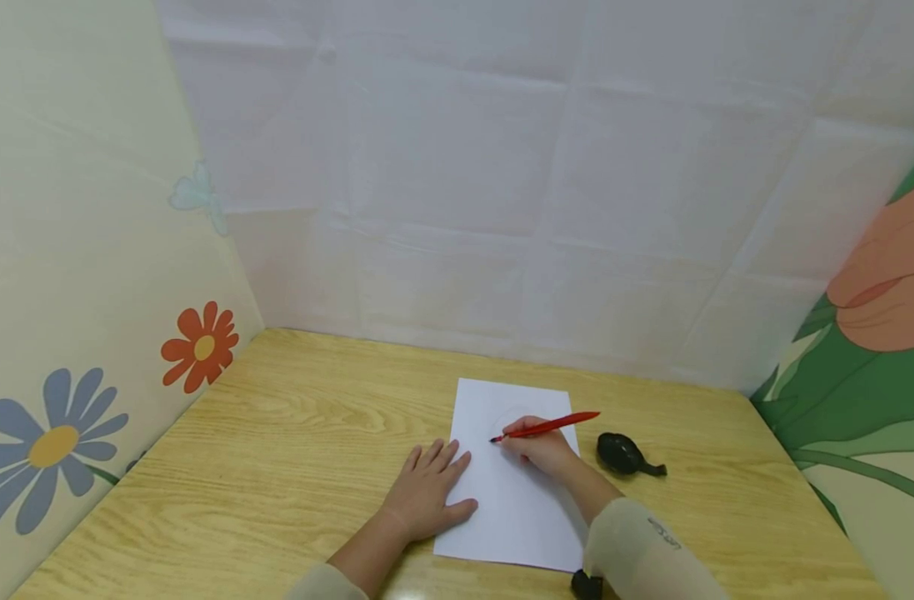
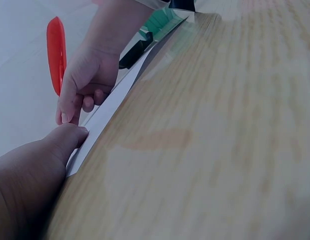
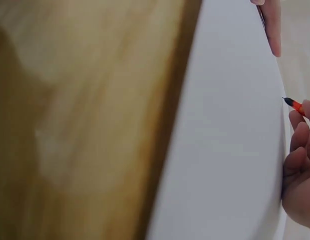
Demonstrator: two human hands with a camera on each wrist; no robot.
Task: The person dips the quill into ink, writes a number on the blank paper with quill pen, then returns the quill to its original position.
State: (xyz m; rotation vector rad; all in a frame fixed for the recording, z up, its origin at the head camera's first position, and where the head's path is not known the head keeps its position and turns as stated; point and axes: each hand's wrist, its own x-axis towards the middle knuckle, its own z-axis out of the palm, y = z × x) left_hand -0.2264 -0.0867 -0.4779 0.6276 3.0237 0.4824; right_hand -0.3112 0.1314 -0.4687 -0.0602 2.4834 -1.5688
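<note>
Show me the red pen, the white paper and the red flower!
Red pen (image 1: 552,425), head view: middle of its barrel.
White paper (image 1: 511,510), head view: its bare lower part.
Red flower (image 1: 204,347), head view: its yellow centre.

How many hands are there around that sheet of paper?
2: the left hand lies with fingers spread across the left edge of the white sheet, and the right hand holds a red pen over it. No others show.

The table (image 1: 299,425) bears white paper (image 1: 509,517), a bulbous black object (image 1: 619,453) and a part-hidden black piece (image 1: 585,585).
</note>
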